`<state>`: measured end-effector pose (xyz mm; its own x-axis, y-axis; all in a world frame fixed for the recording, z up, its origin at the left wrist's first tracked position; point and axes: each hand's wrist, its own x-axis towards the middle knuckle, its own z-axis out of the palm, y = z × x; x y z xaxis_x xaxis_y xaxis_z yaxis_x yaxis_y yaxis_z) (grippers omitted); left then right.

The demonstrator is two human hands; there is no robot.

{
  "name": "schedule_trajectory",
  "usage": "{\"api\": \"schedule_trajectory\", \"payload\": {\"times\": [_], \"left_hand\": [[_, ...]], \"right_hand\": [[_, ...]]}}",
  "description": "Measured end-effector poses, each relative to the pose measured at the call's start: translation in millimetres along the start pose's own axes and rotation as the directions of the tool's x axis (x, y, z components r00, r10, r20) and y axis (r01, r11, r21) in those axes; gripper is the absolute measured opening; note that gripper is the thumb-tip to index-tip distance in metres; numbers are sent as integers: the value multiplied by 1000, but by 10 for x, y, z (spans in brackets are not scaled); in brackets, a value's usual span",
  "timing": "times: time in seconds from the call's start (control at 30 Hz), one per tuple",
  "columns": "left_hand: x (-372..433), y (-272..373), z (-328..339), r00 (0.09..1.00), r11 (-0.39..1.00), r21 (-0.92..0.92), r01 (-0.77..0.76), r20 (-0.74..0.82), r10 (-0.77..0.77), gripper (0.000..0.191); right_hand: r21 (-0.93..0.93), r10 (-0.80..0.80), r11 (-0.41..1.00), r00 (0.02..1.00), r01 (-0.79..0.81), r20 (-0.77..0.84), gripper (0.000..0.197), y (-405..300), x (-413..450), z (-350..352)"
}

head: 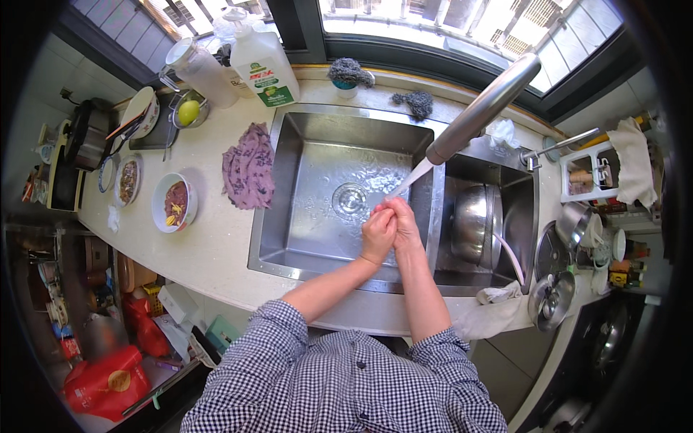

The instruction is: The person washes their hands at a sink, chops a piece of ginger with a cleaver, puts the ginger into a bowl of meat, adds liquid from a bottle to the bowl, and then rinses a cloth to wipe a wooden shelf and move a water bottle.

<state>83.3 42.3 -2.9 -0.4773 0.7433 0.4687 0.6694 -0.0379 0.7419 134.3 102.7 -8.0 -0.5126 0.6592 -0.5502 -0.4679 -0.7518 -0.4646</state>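
Both hands are pressed together under running water, over the larger basin of a stainless-steel sink (314,238). The fingers of my left hand (377,231) are curled against my right hand (406,224). My right fingers are bent too, and their tips lie in the stream. I see no object between the palms, though their inner sides are hidden. A brushed-metal faucet (476,113) reaches in from the upper right, and its water (412,177) meets the hands. Splashes spread around the drain strainer (350,201), just left of the fingers.
Left of the sink lie a purple patterned cloth (249,168) and a bowl of raw meat with yellow slices (174,203). Steel-wool scourers (414,104) and a white pump jug (265,67) line the window side. The smaller basin holds a metal pot (471,227).
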Motion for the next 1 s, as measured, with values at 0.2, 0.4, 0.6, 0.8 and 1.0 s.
{"api": "schedule_trajectory", "payload": {"times": [0.2, 0.4, 0.6, 0.8, 1.0], "left_hand": [[131, -185, -214, 914, 945, -16, -327, 246, 321, 16], [326, -128, 24, 859, 840, -200, 505, 217, -465, 9], [243, -160, 225, 499, 392, -328, 859, 373, -782, 17], [165, -53, 154, 543, 441, -316, 840, 504, -672, 12], [122, -124, 160, 940, 966, 206, 159, 267, -211, 18]], "right_hand": [[-142, -129, 983, 989, 117, -78, 5, 19, 1, 102], [-166, -223, 962, 975, 217, -18, 13, 229, -20, 165], [-46, -78, 996, 996, 77, -32, 25, -13, -150, 148], [-120, 41, 992, 994, -29, 98, 10, 82, 117, -86], [-837, -274, 532, 961, 126, -30, 24, -127, 211, -208]]}}
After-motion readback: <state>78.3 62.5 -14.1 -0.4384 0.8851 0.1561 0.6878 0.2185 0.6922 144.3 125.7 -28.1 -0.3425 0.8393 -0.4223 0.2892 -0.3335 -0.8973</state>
